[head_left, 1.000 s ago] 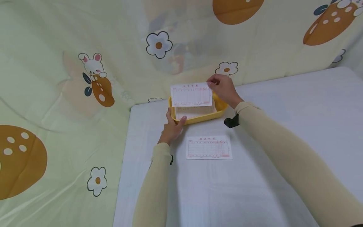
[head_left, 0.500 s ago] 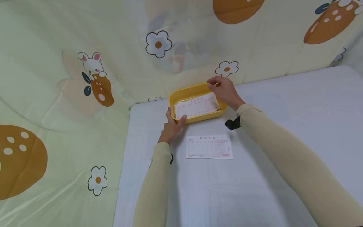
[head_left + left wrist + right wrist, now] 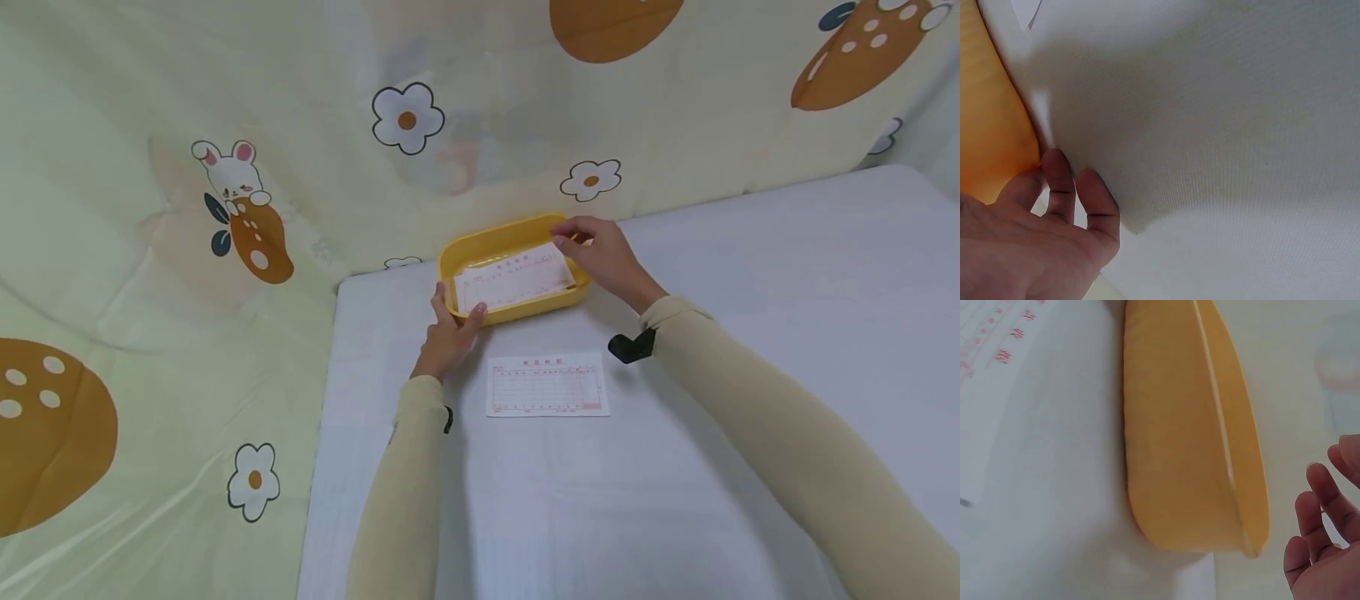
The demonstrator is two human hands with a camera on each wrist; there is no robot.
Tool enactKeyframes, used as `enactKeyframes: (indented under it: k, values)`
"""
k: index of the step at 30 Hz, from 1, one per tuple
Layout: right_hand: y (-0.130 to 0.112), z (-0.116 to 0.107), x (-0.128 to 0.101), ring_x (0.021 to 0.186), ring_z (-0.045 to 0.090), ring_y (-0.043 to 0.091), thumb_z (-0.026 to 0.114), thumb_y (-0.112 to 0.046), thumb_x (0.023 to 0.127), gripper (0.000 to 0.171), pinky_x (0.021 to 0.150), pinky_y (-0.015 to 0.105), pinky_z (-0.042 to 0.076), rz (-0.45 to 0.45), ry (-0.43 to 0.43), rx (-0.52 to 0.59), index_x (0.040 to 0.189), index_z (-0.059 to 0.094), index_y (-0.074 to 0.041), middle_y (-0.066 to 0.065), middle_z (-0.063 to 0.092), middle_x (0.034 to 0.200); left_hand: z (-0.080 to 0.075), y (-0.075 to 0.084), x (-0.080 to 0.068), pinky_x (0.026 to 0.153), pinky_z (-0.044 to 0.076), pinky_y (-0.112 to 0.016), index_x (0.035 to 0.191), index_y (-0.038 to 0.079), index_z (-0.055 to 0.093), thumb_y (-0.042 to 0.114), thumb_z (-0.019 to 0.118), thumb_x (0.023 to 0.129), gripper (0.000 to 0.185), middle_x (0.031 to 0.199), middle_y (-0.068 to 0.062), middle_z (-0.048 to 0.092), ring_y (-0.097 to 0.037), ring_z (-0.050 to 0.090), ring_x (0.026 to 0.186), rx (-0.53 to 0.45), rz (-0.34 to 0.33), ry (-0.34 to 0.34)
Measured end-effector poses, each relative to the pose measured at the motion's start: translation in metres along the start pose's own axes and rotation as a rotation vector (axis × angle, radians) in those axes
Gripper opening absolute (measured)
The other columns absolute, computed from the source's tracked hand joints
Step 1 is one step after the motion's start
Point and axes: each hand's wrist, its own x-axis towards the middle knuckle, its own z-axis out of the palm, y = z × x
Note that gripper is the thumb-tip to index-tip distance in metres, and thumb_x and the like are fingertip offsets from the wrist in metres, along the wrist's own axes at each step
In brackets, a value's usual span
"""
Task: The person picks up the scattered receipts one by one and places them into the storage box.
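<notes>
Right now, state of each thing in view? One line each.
Yellow tray: upright on the table, holding slips.
Slip in tray: lying flat, printed side up, released.
Slip on table: flat, printed side up, untouched.
Left hand: thumb and fingers gripping the tray's near-left corner.
Right hand: open, fingers loose by the tray's far-right rim, holding nothing.

You're at a makeshift desk in a home-like room: a table [image 3: 750, 275] under plain white cloth, backed by a hung sheet [image 3: 225, 125] printed with bunnies and flowers. A yellow tray [image 3: 480, 243] and printed forms [image 3: 547, 385] suggest paperwork sorting.
</notes>
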Motion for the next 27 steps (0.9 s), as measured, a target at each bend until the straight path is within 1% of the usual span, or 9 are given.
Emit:
enactKeyframes:
  k: [4,9,15,18,20,23,27]
  values:
    - [0.004,-0.004,-0.014,0.114,0.055,0.033,0.063,-0.017,0.111,0.027,0.092,0.036,0.045,-0.004,0.016,-0.023,0.129,0.071,0.002,0.018,0.068,0.126,0.0,-0.001,-0.001,0.121,0.03,-0.066,0.169,0.043,-0.011,0.08,0.055,0.096,0.105,0.168,-0.025,0.034,-0.048,0.042,0.148,0.001,0.004,0.001]
    - [0.01,-0.009,-0.034,0.108,0.058,0.031,0.063,-0.019,0.111,0.027,0.084,0.031,0.047,0.012,0.025,-0.029,0.127,0.072,0.002,0.018,0.07,0.125,-0.002,0.0,-0.003,0.121,0.029,-0.066,0.168,0.044,-0.013,0.079,0.054,0.097,0.104,0.169,-0.025,0.032,-0.048,0.041,0.149,0.003,-0.001,-0.01]
    - [0.026,-0.013,-0.057,0.099,0.059,0.029,0.064,-0.02,0.11,0.029,0.073,0.024,0.048,0.034,-0.01,-0.023,0.126,0.072,0.003,0.021,0.071,0.117,-0.004,0.003,-0.006,0.121,0.032,-0.063,0.169,0.041,-0.014,0.079,0.052,0.098,0.104,0.165,-0.027,0.038,-0.047,0.045,0.147,0.015,0.012,-0.014]
    - [0.036,-0.012,-0.069,0.097,0.059,0.03,0.065,-0.019,0.11,0.028,0.072,0.024,0.049,0.056,-0.045,-0.026,0.126,0.072,0.003,0.022,0.072,0.115,-0.004,0.003,-0.006,0.121,0.032,-0.063,0.168,0.041,-0.014,0.079,0.052,0.098,0.104,0.165,-0.026,0.039,-0.047,0.046,0.146,0.018,0.008,-0.014]
    - [0.042,-0.011,-0.076,0.099,0.059,0.03,0.065,-0.018,0.11,0.028,0.074,0.027,0.049,0.076,-0.072,-0.039,0.126,0.071,0.003,0.021,0.072,0.115,-0.004,0.003,-0.005,0.121,0.032,-0.063,0.168,0.041,-0.015,0.079,0.052,0.098,0.104,0.166,-0.025,0.039,-0.046,0.046,0.146,0.02,0.005,-0.016]
    - [0.052,-0.007,-0.088,0.103,0.059,0.03,0.065,-0.018,0.109,0.026,0.083,0.034,0.049,0.112,-0.109,-0.072,0.125,0.073,0.002,0.017,0.073,0.117,-0.003,0.003,-0.004,0.122,0.031,-0.063,0.168,0.041,-0.015,0.08,0.052,0.098,0.105,0.166,-0.024,0.039,-0.046,0.045,0.147,0.018,0.003,-0.018]
    - [0.066,0.0,-0.102,0.108,0.061,0.032,0.066,-0.017,0.108,0.024,0.094,0.043,0.048,0.143,-0.147,-0.099,0.122,0.074,0.0,0.016,0.073,0.118,-0.002,0.003,-0.005,0.122,0.031,-0.063,0.168,0.041,-0.014,0.08,0.052,0.098,0.104,0.167,-0.024,0.038,-0.046,0.044,0.148,0.013,0.003,-0.017]
